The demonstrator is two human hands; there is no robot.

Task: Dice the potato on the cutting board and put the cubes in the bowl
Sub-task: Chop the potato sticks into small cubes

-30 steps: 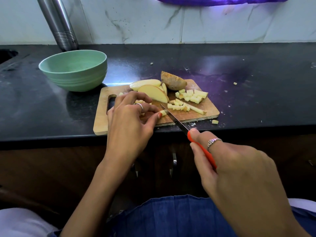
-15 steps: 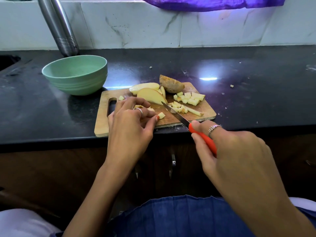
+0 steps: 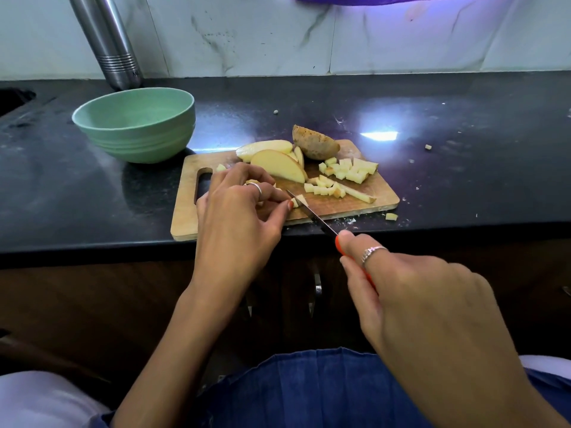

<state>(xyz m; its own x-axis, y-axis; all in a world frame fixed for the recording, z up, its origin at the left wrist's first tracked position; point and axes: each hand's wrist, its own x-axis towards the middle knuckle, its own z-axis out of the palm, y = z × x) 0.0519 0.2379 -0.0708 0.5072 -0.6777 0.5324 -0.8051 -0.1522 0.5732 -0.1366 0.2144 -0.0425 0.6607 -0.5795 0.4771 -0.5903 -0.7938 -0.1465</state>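
Observation:
A wooden cutting board (image 3: 364, 202) lies on the black counter. On it are pale potato slices (image 3: 278, 164), a skin-side-up potato chunk (image 3: 315, 146) and several small cubes (image 3: 349, 171). My left hand (image 3: 239, 208) pinches potato strips (image 3: 296, 201) near the board's front, fingers curled over them. My right hand (image 3: 411, 291) grips the orange handle of a knife (image 3: 312, 215); its blade runs through the strips right beside my left thumb. A green bowl (image 3: 136, 125) stands left of the board and looks empty.
A steel cylinder (image 3: 108, 41) stands against the tiled wall behind the bowl. A sink edge (image 3: 15, 98) shows at far left. Stray cubes lie on the counter (image 3: 463, 186) by the board's front right corner (image 3: 391, 216) and further right (image 3: 428, 147).
The knife blade has shifted left, closer to my left thumb, and is cutting the strips there. My left hand stays on the strips. The view has tilted slightly.

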